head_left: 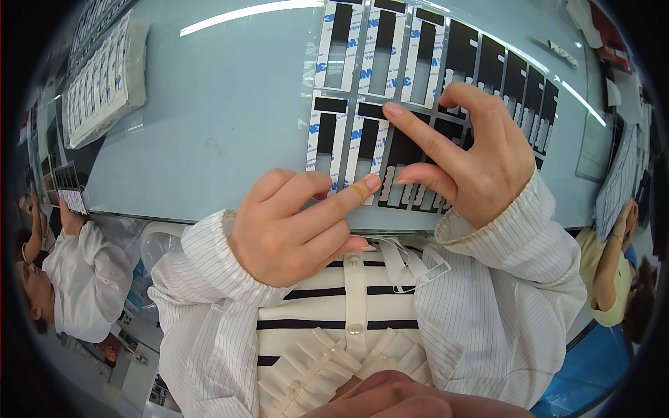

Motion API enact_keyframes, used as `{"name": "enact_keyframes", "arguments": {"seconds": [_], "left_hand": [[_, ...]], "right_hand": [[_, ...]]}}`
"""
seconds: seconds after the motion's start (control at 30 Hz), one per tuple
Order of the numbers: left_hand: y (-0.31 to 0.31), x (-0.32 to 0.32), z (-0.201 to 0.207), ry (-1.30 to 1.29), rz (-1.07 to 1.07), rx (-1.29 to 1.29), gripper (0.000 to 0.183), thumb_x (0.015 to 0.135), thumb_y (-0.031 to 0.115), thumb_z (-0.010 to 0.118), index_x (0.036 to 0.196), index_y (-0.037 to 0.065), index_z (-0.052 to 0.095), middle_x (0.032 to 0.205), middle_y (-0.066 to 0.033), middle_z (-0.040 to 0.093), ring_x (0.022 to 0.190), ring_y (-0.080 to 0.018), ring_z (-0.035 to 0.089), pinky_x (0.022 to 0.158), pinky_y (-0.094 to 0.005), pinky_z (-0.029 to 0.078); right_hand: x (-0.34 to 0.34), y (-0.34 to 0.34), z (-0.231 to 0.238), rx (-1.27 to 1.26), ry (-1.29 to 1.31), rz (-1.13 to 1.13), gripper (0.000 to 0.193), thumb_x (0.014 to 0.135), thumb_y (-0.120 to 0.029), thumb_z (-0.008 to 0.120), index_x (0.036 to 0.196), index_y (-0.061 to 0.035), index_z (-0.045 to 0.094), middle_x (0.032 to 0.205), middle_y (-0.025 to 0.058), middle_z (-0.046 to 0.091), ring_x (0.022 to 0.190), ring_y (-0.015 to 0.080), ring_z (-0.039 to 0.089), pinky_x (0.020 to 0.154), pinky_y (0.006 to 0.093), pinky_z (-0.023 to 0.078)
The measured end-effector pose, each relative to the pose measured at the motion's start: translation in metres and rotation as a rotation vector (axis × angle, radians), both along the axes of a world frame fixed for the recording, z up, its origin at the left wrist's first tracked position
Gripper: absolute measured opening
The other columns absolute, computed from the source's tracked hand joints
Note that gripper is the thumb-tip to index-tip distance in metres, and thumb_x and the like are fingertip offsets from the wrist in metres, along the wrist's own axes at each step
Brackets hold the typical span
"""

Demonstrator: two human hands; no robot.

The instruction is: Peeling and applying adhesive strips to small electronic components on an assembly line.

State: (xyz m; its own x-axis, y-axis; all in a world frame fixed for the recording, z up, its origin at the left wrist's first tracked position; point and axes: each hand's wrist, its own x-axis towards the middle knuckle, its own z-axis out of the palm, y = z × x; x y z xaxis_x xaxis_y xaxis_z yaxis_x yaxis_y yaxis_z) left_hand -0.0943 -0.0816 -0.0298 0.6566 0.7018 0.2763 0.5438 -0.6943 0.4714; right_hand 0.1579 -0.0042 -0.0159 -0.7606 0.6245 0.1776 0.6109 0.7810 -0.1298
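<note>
Rows of flat black rectangular pieces lie on the glass tabletop. Several carry white, blue-printed adhesive frames with an open middle. My left hand (300, 226) has its index finger stretched out, its tip on the lower right side of one framed piece (370, 143) in the near row. The other left fingers are loosely bent, with nothing visible in them. My right hand (477, 150) is spread, index fingertip at the upper right corner of the same piece, thumb apart over the bare black pieces (403, 155) beside it. Thin white frame-shaped strips (418, 268) hang below the table edge near my left thumb.
A stack of similar white-framed sheets (104, 80) stands at the far left of the glass table (209, 139). A small strip (555, 50) lies at the back right. People sit on both sides: a white sleeve (90, 265) at left, a yellow top (603, 279) at right.
</note>
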Motion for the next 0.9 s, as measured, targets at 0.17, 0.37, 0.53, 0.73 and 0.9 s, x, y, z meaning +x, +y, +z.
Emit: {"name": "enact_keyframes", "arguments": {"seconds": [0.17, 0.37, 0.53, 0.73, 0.9], "left_hand": [[-0.004, 0.001, -0.003, 0.016, 0.007, 0.043, 0.030, 0.088, 0.029, 0.068, 0.089, -0.002, 0.067, 0.121, -0.0127, 0.070, 0.096, -0.0267, 0.064, 0.076, -0.0355, 0.048], [-0.005, 0.002, -0.007, 0.044, -0.001, 0.039, 0.039, 0.095, 0.029, 0.061, 0.105, -0.008, 0.068, 0.120, -0.0162, 0.069, 0.115, -0.0300, 0.064, 0.089, -0.0377, 0.051], [-0.006, -0.002, -0.014, -0.029, 0.021, 0.060, 0.037, 0.085, 0.029, 0.072, 0.064, 0.007, 0.050, 0.124, -0.0147, 0.069, 0.121, -0.0311, 0.063, 0.093, -0.0417, 0.047], [-0.011, -0.008, -0.011, -0.059, -0.012, 0.025, 0.038, 0.088, 0.030, 0.071, 0.065, 0.008, 0.049, 0.124, -0.0147, 0.069, 0.121, -0.0281, 0.064, 0.101, -0.0445, 0.042], [-0.004, -0.013, 0.000, -0.110, -0.008, 0.031, 0.030, 0.081, 0.028, 0.076, 0.071, 0.008, 0.057, 0.114, -0.0127, 0.071, 0.100, -0.0260, 0.067, 0.087, -0.0406, 0.047]], "right_hand": [[-0.004, 0.006, 0.000, 0.094, -0.047, 0.039, 0.057, 0.081, -0.059, 0.059, 0.125, -0.0249, 0.072, 0.109, 0.0088, 0.054, 0.083, 0.0204, 0.057, 0.066, 0.0311, 0.051], [-0.020, 0.018, -0.008, 0.158, -0.006, 0.128, 0.060, 0.082, -0.061, 0.057, 0.127, -0.0243, 0.070, 0.112, 0.0090, 0.055, 0.076, 0.0201, 0.054, 0.064, 0.0308, 0.051], [-0.020, 0.011, -0.001, 0.068, -0.036, 0.235, 0.062, 0.084, -0.063, 0.055, 0.126, -0.0201, 0.070, 0.109, 0.0093, 0.057, 0.073, 0.0202, 0.054, 0.063, 0.0307, 0.051], [-0.013, 0.009, -0.010, -0.034, 0.057, 0.292, 0.066, 0.087, -0.068, 0.049, 0.122, -0.0175, 0.072, 0.105, 0.0107, 0.057, 0.071, 0.0211, 0.055, 0.063, 0.0313, 0.050], [-0.010, 0.004, 0.010, -0.229, 0.179, 0.078, 0.050, 0.089, -0.053, 0.065, 0.118, -0.0127, 0.074, 0.112, 0.0120, 0.056, 0.074, 0.0155, 0.056, 0.063, 0.0279, 0.047]]}}
